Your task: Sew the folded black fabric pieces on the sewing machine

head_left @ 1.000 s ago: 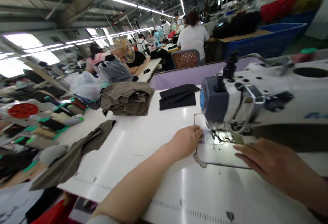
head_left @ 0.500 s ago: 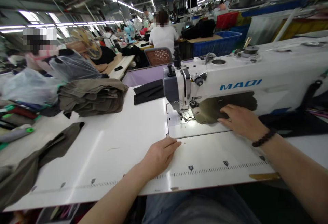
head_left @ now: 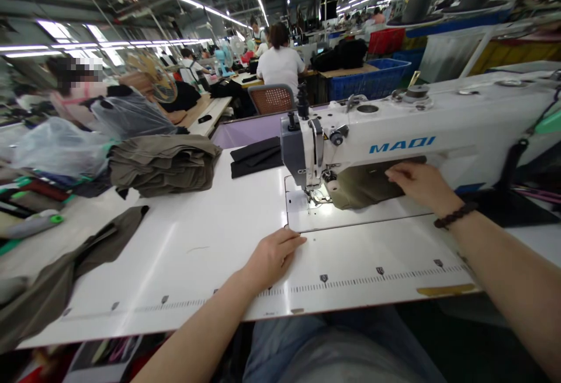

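A white MAQI sewing machine (head_left: 403,120) stands on the right, its lamp lighting the needle area. A dark olive cloth piece (head_left: 359,187) lies under the machine's arm, right of the needle. My right hand (head_left: 423,187), wearing a dark beaded bracelet, is at this cloth with thumb and fingers pinched together on it; the exact grip is partly hidden. On the white table (head_left: 210,272), my left hand (head_left: 274,254) rests in front of the needle plate, fingers loosely stretched and holding nothing.
A stack of olive cloth pieces (head_left: 166,164) sits at the left back, near folded black cloth (head_left: 256,157). Another olive cloth (head_left: 100,242) hangs over the table's left side. Thread cones (head_left: 35,225) lie far left. A co-worker in white (head_left: 280,67) sits beyond the table.
My right hand has risen slightly and its fingers have drawn together. The cloth's right end looks drawn lower and left. My left hand stays put; the view has shifted a little.
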`<state>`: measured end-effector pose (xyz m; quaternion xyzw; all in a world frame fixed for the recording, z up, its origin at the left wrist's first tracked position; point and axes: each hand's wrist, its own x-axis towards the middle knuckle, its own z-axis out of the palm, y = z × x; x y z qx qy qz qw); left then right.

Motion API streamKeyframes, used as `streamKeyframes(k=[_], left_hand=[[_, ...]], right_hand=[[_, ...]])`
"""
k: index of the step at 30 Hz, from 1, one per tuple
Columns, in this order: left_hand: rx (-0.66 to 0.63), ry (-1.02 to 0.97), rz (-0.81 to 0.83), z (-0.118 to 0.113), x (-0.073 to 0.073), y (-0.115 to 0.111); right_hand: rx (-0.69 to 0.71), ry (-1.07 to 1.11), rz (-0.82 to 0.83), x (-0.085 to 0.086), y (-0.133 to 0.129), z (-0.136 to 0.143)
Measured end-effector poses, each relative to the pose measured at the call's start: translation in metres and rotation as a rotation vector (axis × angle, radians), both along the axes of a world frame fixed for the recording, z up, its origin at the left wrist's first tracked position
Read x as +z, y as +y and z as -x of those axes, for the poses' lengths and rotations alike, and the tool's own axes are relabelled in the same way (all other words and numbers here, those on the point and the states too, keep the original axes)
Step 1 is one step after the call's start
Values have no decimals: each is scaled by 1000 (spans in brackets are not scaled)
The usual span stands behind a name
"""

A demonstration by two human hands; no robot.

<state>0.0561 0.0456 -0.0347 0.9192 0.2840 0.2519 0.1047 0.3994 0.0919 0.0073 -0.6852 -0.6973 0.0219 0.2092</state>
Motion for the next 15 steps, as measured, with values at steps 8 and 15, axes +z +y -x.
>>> streamKeyframes(k=[8, 15], left_hand=[[14, 32, -45, 0, -3, -1], [17, 28, -15, -1, -2, -2]], right_hand=[[35, 106, 11, -14, -5, 21], [-136, 435, 37, -12, 14, -7]])
